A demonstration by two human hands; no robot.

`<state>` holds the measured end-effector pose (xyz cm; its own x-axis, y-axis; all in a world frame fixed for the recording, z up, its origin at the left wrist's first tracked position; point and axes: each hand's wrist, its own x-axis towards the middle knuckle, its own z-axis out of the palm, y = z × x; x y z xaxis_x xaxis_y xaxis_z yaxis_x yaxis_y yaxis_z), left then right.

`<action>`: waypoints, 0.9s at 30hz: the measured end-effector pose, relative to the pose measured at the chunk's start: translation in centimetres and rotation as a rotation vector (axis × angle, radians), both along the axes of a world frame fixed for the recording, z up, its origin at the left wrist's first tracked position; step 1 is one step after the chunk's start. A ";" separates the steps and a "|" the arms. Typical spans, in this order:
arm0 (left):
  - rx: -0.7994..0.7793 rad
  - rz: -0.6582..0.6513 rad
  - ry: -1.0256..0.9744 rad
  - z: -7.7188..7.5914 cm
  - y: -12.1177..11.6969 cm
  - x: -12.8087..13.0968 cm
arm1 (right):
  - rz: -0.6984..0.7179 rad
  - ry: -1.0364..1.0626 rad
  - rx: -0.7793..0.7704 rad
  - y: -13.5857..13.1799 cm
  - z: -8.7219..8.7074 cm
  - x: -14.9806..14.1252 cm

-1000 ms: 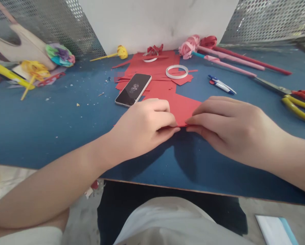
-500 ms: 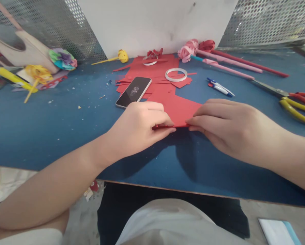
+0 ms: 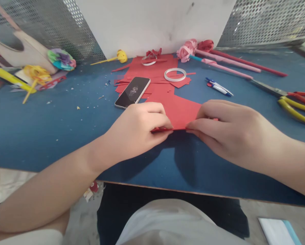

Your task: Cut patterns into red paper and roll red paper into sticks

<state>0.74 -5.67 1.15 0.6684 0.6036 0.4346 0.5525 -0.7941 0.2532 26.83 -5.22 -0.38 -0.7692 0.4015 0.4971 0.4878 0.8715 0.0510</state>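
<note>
Between my hands is a sheet of red paper point(image 3: 180, 110), its near edge looking folded or rolled. My left hand point(image 3: 147, 127) pinches that edge between thumb and fingers on the left. On the right, the thumb and fingertips of my right hand point(image 3: 224, 132) pinch the same edge, a short gap away. Parts of the sheet are hidden under both hands. A phone point(image 3: 133, 92) lies just beyond my left hand, and a blue-and-white pen point(image 3: 219, 87) lies beyond my right.
Red paper strips and sheets point(image 3: 165, 61) lie at the back with a white tape roll point(image 3: 175, 75). Pink paper flowers point(image 3: 185, 51) on sticks and scissors point(image 3: 282, 93) are to the right. At left are a yellow paper flower point(image 3: 38, 75), a yellow cutter point(image 3: 13, 80) and a multicoloured flower point(image 3: 61, 59).
My left fingers have slid slightly left along the paper's edge, widening the gap between my hands. The held edge sits a little lower in view, and my right fingers have shifted slightly.
</note>
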 end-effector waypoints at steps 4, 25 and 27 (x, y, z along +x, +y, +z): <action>0.060 0.031 -0.019 -0.2 0.0 -0.2 | 0.008 -0.021 0.002 0.2 0.1 0.2; 0.261 0.037 0.228 -1.8 -0.9 1.6 | 0.016 -0.081 -0.022 -0.2 -0.7 -1.1; 0.264 0.031 0.242 -1.7 -1.0 1.6 | 0.012 -0.091 -0.007 -0.1 -0.7 -1.1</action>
